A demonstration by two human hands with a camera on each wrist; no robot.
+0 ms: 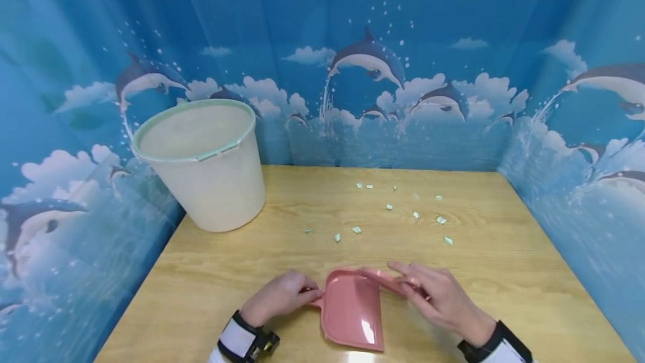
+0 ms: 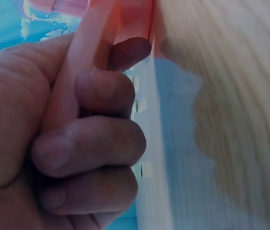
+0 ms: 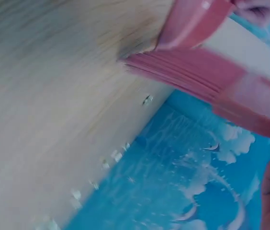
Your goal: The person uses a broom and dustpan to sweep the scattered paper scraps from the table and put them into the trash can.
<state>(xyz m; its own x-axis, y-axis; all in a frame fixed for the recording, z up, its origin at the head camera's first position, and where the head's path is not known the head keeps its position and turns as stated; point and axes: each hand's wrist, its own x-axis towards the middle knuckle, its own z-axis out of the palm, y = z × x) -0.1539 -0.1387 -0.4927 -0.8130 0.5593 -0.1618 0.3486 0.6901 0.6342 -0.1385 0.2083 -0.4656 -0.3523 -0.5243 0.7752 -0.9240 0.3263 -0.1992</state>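
A blue dolphin-print backdrop [image 1: 373, 66] walls in a wooden table [image 1: 227, 273] on three sides. At the table's far left corner stands a cream bucket [image 1: 206, 184] with a pale green rim, well apart from the work at the near edge. There a pink dustpan [image 1: 353, 312] lies flat between the person's two hands, its long axis running roughly toward the person and slightly to their right. The left hand [image 1: 279, 296] is at its left corner, fingers curled round a pink handle [image 2: 77, 62], as the left wrist view shows close up. The right hand [image 1: 438, 296] rests on a pink brush [image 1: 390, 282] lying across the pan's far right corner; its fingers look fairly straight, though whether the thumb grips underneath cannot be told. The right wrist view shows the brush's pink bristles [image 3: 192, 72] meeting the wood. Small pale paper scraps [image 1: 388, 206] are scattered across the middle of the table, straight ahead of both hands and beyond the pan, somewhat nearer the right hand than the left
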